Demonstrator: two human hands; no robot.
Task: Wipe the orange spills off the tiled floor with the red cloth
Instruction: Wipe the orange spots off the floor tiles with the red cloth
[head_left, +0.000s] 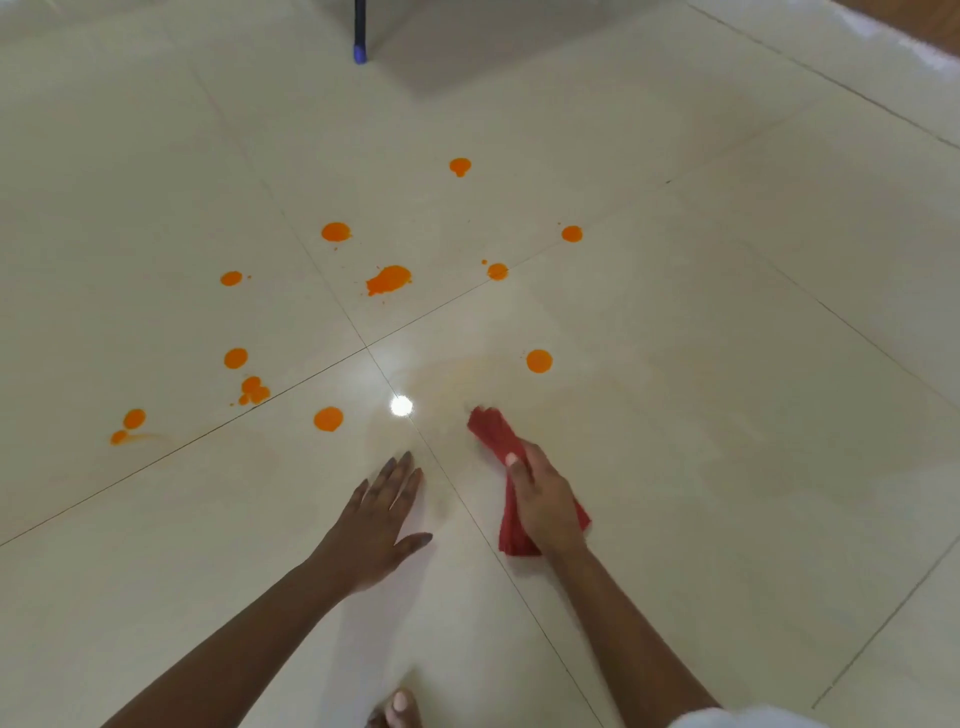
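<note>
Flat on tiled floor (156, 519): left hand (387, 519), fingers spread, nothing held. The red cloth (491, 431), long axis 11-to-5 o'clock, is gripped mid-length by right hand (545, 504). Nearest orange spill (539, 361) is seen at 12 o'clock from that hand, which is judged the nearer.

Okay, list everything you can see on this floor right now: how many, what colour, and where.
orange spills: about eleven patches plus small droplets, orange, scattered ahead and left of the hands
red cloth: one, red, bunched on the floor right of centre
tiled floor: cream, glossy, thin dark grout lines
pole: one, dark with a blue tip, top centre
foot: toes only, bottom edge
left hand: palm down at the floor, fingers straight, left of the cloth
right hand: grips the red cloth
</note>
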